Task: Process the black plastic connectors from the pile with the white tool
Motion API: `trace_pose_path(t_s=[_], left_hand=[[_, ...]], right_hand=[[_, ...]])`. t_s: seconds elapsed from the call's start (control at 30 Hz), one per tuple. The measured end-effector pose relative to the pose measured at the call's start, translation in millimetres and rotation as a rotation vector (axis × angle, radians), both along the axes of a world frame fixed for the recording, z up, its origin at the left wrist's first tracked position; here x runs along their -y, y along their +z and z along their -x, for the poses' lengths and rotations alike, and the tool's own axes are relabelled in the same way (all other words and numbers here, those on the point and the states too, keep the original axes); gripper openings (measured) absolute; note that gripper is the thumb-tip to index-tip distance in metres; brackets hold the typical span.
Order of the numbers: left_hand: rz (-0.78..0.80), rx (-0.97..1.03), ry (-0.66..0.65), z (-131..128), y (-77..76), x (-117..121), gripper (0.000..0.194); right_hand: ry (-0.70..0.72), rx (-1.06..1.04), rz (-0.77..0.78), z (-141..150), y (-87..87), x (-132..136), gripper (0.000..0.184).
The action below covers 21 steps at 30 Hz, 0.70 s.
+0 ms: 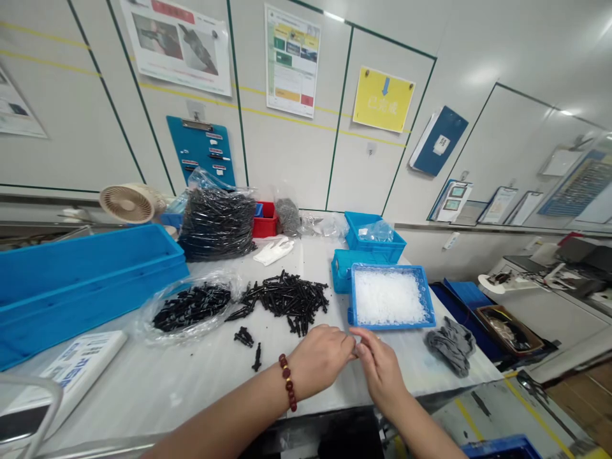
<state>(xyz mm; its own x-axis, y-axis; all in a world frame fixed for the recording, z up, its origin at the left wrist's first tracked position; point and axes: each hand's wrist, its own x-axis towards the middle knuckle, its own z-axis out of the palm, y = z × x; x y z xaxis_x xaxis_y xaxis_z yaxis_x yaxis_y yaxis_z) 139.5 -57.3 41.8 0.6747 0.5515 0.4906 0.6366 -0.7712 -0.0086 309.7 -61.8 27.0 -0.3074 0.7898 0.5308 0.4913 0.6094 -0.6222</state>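
My left hand (319, 358), with a red bead bracelet (287, 382) at the wrist, is closed with its fingers curled. My right hand (381, 373) meets it fingertip to fingertip, thumb and forefinger drawn together. Whatever sits between the fingertips is hidden or too small to name. Just beyond the hands stands a blue bin (433, 313) full of small clear-white plastic pieces (389, 296). A heap of black slender plastic parts (291, 298) lies behind my left hand. Nearer me are a few separate black parts (243, 336) and a single one (257, 357).
An open clear bag (191, 309) of black parts lies left, before a large full bag (217, 220) and a long blue bin (86, 280). A white glove (274, 250), a grey cloth (450, 345), more blue boxes (375, 239) and a scale-like white device (71, 376) share the table.
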Motion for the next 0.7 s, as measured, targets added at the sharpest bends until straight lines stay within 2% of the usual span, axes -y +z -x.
trace_pose_path(t_s=[0.1, 0.17, 0.33, 0.4, 0.47, 0.53, 0.7], left_hand=[[0.035, 0.073, 0.006, -6, -6.0, 2, 0.023], [0.072, 0.106, 0.028, -8, -8.4, 2, 0.023], [0.195, 0.186, 0.035, -6, -3.0, -1, 0.016], [0.148, 0.241, 0.029, 2, -1.8, -6, 0.031], [0.029, 0.325, 0.057, 15, -5.4, -15, 0.041], [-0.072, 0.418, 0.122, 31, -13.5, -27, 0.035], [-0.150, 0.498, 0.207, 54, -32.3, -44, 0.028]], right_hand=[[0.002, 0.104, -0.088, 7, -2.4, 1, 0.041], [0.014, 0.119, -0.073, 7, -2.8, -1, 0.044], [0.039, -0.081, 0.130, 1, -2.1, -5, 0.044], [0.010, -0.187, 0.220, -8, 0.6, -8, 0.043], [-0.064, -0.302, 0.283, -24, 4.3, -12, 0.043], [-0.181, -0.420, 0.301, -45, 7.9, -17, 0.044], [-0.431, -0.560, 0.257, -85, 11.1, -32, 0.053]])
